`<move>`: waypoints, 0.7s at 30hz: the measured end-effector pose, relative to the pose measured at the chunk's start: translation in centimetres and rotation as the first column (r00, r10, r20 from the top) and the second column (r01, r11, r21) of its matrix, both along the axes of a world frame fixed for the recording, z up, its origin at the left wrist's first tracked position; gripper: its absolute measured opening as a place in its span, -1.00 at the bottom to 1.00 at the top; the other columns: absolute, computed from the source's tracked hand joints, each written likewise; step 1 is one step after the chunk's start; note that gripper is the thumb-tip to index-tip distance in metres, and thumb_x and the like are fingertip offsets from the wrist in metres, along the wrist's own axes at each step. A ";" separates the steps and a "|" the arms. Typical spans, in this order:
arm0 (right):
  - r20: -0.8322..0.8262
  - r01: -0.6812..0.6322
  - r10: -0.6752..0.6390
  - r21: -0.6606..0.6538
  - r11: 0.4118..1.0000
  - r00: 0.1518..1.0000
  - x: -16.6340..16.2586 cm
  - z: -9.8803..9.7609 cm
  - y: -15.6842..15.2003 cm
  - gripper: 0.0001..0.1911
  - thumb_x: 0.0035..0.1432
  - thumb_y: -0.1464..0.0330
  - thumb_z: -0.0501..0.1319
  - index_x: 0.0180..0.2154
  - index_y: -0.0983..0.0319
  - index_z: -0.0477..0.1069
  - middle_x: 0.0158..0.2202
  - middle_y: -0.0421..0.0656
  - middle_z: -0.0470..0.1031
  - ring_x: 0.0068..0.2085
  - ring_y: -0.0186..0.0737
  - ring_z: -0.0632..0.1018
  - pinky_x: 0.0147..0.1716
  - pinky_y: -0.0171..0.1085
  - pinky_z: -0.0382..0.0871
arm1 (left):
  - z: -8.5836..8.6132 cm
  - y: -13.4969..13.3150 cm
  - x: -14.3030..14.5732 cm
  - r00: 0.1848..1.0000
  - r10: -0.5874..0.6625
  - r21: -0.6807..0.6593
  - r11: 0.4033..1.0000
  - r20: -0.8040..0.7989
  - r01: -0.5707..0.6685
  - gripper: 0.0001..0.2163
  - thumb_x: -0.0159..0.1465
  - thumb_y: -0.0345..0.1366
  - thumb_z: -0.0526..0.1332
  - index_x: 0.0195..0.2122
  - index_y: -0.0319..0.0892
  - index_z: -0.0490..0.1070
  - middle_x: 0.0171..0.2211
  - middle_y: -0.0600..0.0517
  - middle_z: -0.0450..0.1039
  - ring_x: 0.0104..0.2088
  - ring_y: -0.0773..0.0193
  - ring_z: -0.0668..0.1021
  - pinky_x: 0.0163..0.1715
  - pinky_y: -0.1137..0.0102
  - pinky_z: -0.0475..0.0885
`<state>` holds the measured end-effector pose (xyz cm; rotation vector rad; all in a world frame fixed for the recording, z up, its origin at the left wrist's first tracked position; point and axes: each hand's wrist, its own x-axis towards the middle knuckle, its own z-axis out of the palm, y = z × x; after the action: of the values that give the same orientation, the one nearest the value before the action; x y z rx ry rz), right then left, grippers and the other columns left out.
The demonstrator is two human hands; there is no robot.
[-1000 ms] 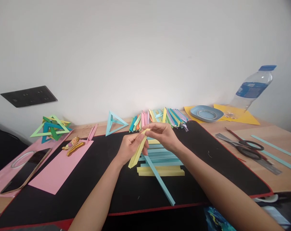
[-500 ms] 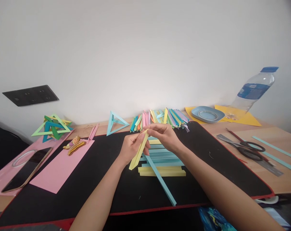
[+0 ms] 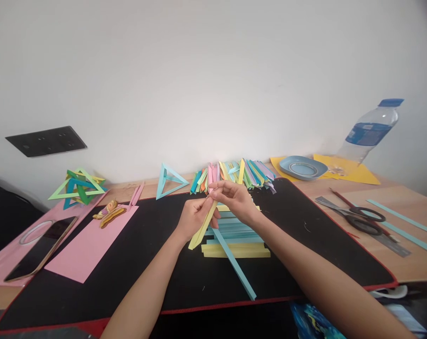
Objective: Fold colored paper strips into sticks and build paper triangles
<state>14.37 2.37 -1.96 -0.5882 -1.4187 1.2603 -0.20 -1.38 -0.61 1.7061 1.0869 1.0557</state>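
Note:
A folded yellow paper strip (image 3: 202, 229) slants between my hands above the black mat. My left hand (image 3: 195, 216) is closed around its middle, thumb pressed on top. At the strip's upper end, my right hand (image 3: 232, 197) pinches the tip with thumb and fingers, which cover that end. Below them lies a stack of folded light-blue strips (image 3: 239, 230), with a yellow folded strip (image 3: 236, 251) along its near side. One light-blue strip (image 3: 236, 266) runs out from under my hands toward the mat's front edge.
Along the wall lie a row of many-coloured folded strips (image 3: 257, 174) and a light-blue paper triangle frame (image 3: 171, 181). At left are an interlocked paper model (image 3: 79, 186), a phone (image 3: 40, 249) and pink paper (image 3: 89, 249). Scissors (image 3: 363, 221), a blue dish (image 3: 303, 167) and a bottle (image 3: 370, 129) stand right.
My hands keep their hold on the yellow strip, with the right fingers shifted slightly at its upper end. The view has moved a little; the things on the table stay in place.

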 end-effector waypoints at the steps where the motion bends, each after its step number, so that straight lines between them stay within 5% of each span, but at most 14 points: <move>1: 0.000 0.003 -0.003 -0.003 1.000 1.000 0.0 0.0 0.0 -0.68 0.00 0.22 0.32 -0.22 0.26 0.47 -0.49 -0.19 0.50 -0.37 -0.25 0.54 -0.26 -0.20 0.43 | 0.0 0.0 0.0 1.000 -0.003 -0.007 1.000 -0.001 0.003 -0.57 0.30 -0.10 0.04 -0.58 -0.25 0.45 -0.72 0.02 0.44 -0.69 0.35 0.48 -0.58 0.48 0.39; 12: -0.008 0.106 -0.107 -0.109 0.988 0.994 -0.3 0.4 -0.1 -0.59 0.04 0.04 0.22 -0.29 0.26 0.48 -0.54 -0.18 0.50 -0.47 -0.28 0.51 -0.45 -0.27 0.44 | 0.4 -0.5 0.4 1.000 -0.026 -0.064 0.998 -0.003 0.026 -0.57 0.28 -0.07 0.06 -0.56 -0.27 0.49 -0.70 -0.02 0.46 -0.68 0.32 0.47 -0.59 0.46 0.39; 15: -0.046 0.123 -0.130 -0.144 0.982 0.990 -0.4 0.6 -0.2 -0.56 0.05 0.00 0.18 -0.30 0.26 0.47 -0.47 -0.14 0.51 -0.39 -0.24 0.54 -0.38 -0.22 0.49 | 0.4 -0.2 0.3 0.997 0.054 -0.058 0.997 0.059 -0.050 -0.58 0.26 -0.06 0.08 -0.57 -0.27 0.45 -0.71 -0.01 0.44 -0.69 0.31 0.47 -0.63 0.46 0.38; 21: 0.055 0.122 -0.120 -0.038 0.992 0.991 -0.3 0.5 -0.4 -0.68 0.00 0.15 0.30 -0.29 0.25 0.42 -0.43 -0.16 0.50 -0.36 -0.25 0.53 -0.32 -0.20 0.47 | 0.1 0.6 -0.5 0.986 0.124 -0.036 0.992 0.112 -0.120 -0.59 0.27 -0.05 0.07 -0.55 -0.26 0.44 -0.67 0.00 0.42 -0.67 0.34 0.43 -0.65 0.48 0.32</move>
<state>14.10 1.93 -1.49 -0.7288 -1.3820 1.1875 -0.68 -0.76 -0.52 1.5528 1.1394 1.1933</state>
